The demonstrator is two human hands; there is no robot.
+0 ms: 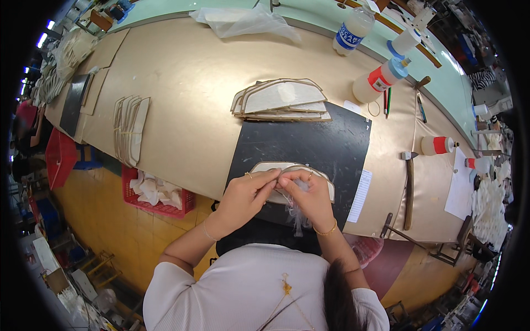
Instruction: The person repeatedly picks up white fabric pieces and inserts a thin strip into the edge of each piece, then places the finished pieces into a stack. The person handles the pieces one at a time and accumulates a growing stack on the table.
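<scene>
My left hand [243, 196] and my right hand [310, 201] meet over a curved white panel [268, 166] with a brown edge, which lies at the near side of a black board [298, 140]. Both hands are closed in a pinch, thumbs and forefingers nearly touching. From my right hand hangs crumpled clear plastic [298, 223]. What my left fingertips grip is too small to make out. Beyond the hands, a stack of similar white panels [284, 96] rests across the board's far edge.
More panels stand in a tied bundle [131, 132] at left. A red basket [189, 203] of white pieces sits below the table edge. To the right are a hammer [408, 187], a printed paper strip [360, 196], a squeeze bottle [378, 80] and a drink bottle [353, 33].
</scene>
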